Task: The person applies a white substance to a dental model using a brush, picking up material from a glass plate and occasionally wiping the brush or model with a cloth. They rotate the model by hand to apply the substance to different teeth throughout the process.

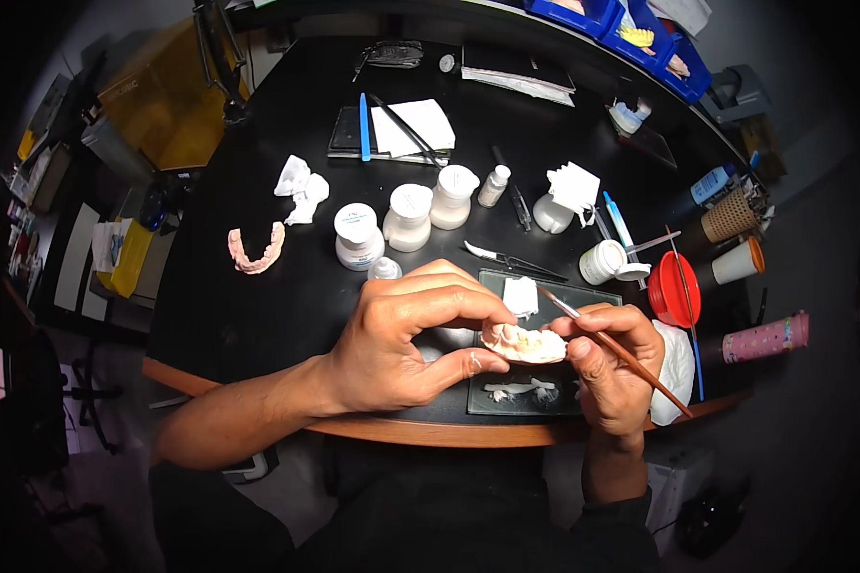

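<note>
Between the fingers and thumb of my left hand [406, 329] is a pale dental cast [526, 348], its row of teeth facing up. My right hand [616, 368] grips a thin brush [629, 360] with a brown handle, its tip pointing up and left above the cast. The right thumb and fingertips also meet the cast's right end. Beneath both hands lies a glass slab [569, 294], with a folded white tissue [520, 297] and streaks of white paste [524, 390] on it.
Several white powder jars [408, 218] stand beyond my left hand. A horseshoe-shaped cast [256, 250] lies at the left. Tweezers [514, 260] rest behind the slab. To the right are a red bowl [675, 289], an open white jar [603, 261] and a paper cup [739, 260].
</note>
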A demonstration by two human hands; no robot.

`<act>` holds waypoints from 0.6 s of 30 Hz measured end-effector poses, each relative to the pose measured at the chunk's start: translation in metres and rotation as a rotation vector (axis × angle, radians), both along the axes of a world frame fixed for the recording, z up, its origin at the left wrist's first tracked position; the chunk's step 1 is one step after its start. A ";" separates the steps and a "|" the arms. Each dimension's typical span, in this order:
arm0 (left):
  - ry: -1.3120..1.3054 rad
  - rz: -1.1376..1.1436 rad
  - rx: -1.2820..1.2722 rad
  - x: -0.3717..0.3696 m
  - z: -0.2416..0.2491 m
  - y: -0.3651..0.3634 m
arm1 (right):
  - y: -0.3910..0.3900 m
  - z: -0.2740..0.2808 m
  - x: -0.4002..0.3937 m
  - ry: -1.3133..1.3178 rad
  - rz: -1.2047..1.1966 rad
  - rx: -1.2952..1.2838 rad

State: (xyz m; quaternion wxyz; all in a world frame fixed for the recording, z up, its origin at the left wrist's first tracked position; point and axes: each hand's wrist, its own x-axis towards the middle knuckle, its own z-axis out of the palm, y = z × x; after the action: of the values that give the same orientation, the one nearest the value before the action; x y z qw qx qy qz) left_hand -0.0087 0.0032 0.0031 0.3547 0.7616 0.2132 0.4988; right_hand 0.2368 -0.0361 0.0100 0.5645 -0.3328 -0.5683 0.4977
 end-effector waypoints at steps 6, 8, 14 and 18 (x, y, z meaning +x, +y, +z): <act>-0.105 0.001 -0.057 0.001 -0.002 -0.003 | -0.003 0.005 -0.009 0.080 -0.001 -0.008; -0.180 -0.021 -0.178 0.004 -0.003 -0.007 | -0.003 0.002 -0.012 0.099 -0.025 0.036; -0.327 -0.170 -0.513 0.010 -0.009 -0.012 | -0.005 -0.010 -0.028 0.073 -0.140 0.096; -0.412 -0.110 -0.526 0.014 -0.010 -0.012 | -0.004 -0.010 -0.044 0.045 -0.161 0.227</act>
State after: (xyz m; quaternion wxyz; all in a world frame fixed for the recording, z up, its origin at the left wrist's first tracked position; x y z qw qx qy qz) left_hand 0.0057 -0.0089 -0.0066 0.6010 0.5376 0.2172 0.5501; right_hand 0.1930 -0.0403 -0.0004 0.6491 -0.3003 -0.5796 0.3907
